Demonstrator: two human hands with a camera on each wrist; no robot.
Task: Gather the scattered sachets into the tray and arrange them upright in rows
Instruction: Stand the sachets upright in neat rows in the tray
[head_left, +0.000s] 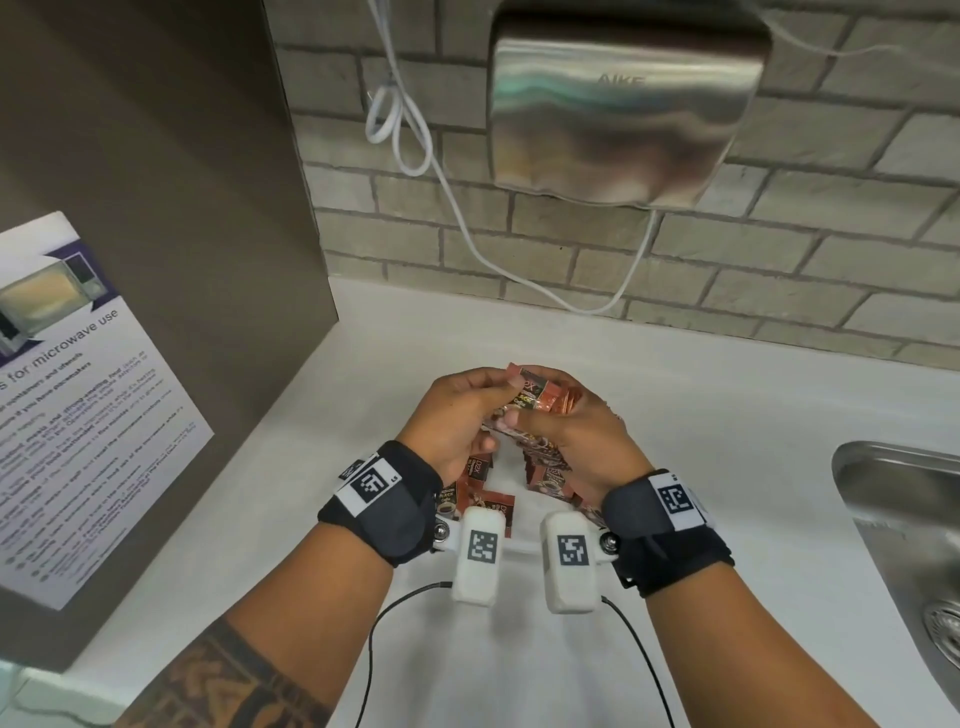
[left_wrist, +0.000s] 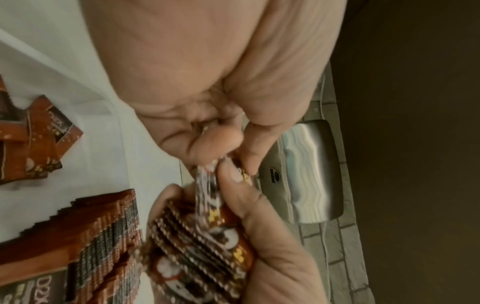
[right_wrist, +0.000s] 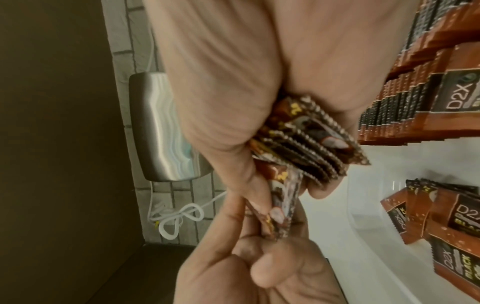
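Right hand (head_left: 571, 431) grip clamped on fanned sachet stack (right_wrist: 306, 139); left hand (head_left: 457, 415) pinches single sachet (head_left: 524, 384) at stack's left edge. Both above tray rows (left_wrist: 103, 236), directly below; loose sachets (left_wrist: 44, 139) nearer left hand.

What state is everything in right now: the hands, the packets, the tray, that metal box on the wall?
Left hand: pinching one sachet.
Right hand: gripping a bunch of sachets.
Tray: holds upright rows and loose sachets.
Hand dryer: wall-mounted; running or not, cannot tell.
Cord: hanging, looped.
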